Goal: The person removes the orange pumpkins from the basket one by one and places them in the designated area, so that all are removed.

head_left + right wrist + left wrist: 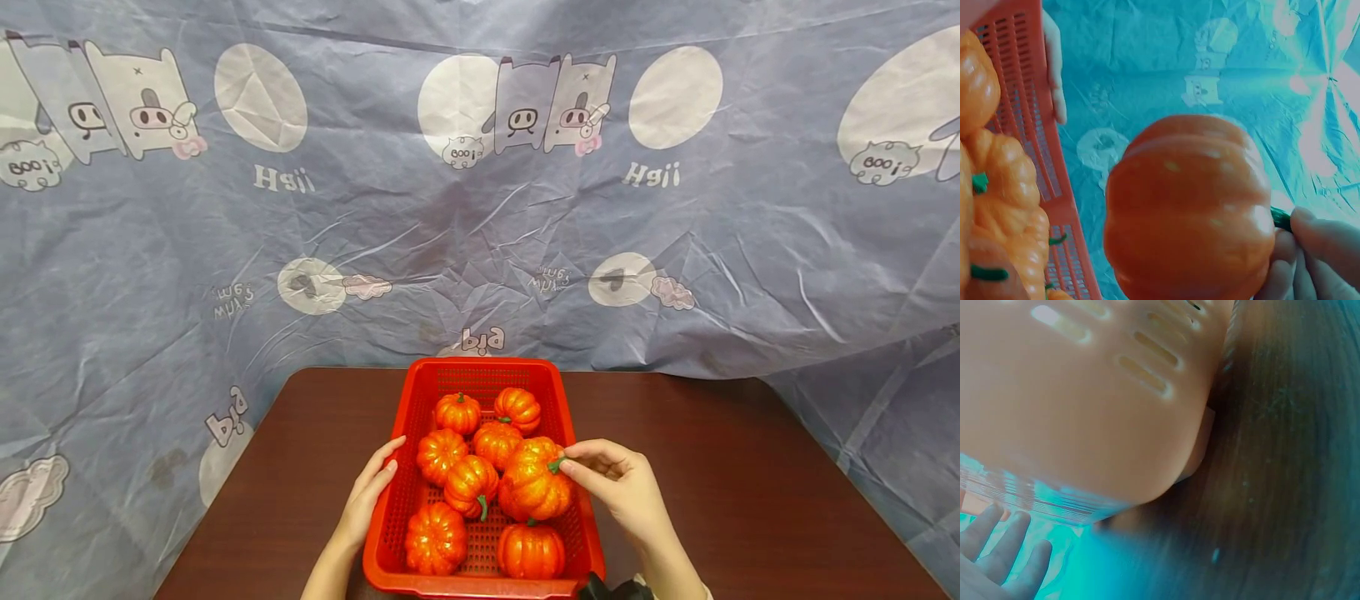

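By its green stem, my right hand pinches an orange toy pumpkin between thumb and fingers. In the right wrist view this pumpkin appears large and raised, beside the others. Below it in the head view is a red plastic basket with slotted walls, holding several smaller orange pumpkins. My left hand rests along the basket's left side, its fingers extended near the rim. The left wrist view has its fingers by the basket's outer wall.
The basket stands on a dark brown wooden table, which extends to both sides of it. A grey-blue printed cloth hangs behind the table and down around its sides. Something black shows at the bottom edge, near my right wrist.
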Demonstrator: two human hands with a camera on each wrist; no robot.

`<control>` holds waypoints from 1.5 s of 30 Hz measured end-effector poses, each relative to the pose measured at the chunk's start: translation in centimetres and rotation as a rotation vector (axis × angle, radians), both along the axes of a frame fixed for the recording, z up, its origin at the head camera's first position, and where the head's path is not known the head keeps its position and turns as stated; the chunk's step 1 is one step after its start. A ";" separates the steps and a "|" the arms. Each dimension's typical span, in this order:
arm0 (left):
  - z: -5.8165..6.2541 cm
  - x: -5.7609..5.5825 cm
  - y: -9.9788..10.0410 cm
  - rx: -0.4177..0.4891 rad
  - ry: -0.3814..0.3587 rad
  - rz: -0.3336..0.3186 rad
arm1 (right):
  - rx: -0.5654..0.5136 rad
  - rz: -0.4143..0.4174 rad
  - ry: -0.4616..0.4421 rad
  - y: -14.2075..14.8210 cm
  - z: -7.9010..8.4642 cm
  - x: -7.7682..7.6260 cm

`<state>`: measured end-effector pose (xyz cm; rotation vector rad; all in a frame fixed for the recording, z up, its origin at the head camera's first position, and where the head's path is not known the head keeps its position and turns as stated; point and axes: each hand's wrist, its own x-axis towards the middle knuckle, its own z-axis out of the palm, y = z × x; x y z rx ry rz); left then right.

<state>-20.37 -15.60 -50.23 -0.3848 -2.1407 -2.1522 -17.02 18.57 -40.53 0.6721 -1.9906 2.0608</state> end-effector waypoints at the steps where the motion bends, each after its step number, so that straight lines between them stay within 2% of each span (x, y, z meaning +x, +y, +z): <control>1: 0.0 0.0 0.0 0.001 0.003 -0.001 | -0.013 -0.013 -0.001 0.2 0.1 0.0; 9: 0.3 0.1 0.0 -0.007 0.021 -0.036 | -0.093 -0.220 -0.010 1.5 0.5 -0.3; 20: 0.0 0.1 0.0 0.000 0.006 -0.003 | -0.118 -0.410 -0.029 3.5 0.6 -0.8; 31: -0.1 0.0 0.0 0.016 0.001 -0.004 | -0.110 -0.580 -0.178 4.8 -1.0 -2.4; 34: -0.2 0.0 0.0 0.006 0.006 -0.005 | -0.068 -0.600 -0.169 5.8 -3.1 -3.5; 38: -0.2 0.0 0.0 0.019 -0.003 -0.016 | -0.025 -0.620 -0.143 8.8 -9.0 -6.9; 41: -0.2 0.0 0.0 0.044 -0.009 -0.035 | -0.023 -0.650 -0.184 10.6 -12.9 -9.2; 43: -0.1 0.0 0.0 0.050 -0.009 -0.043 | -0.028 -0.684 -0.227 11.0 -14.2 -9.9; 45: -0.1 0.0 0.0 0.046 -0.004 -0.042 | -0.043 -0.706 -0.258 11.1 -14.7 -10.1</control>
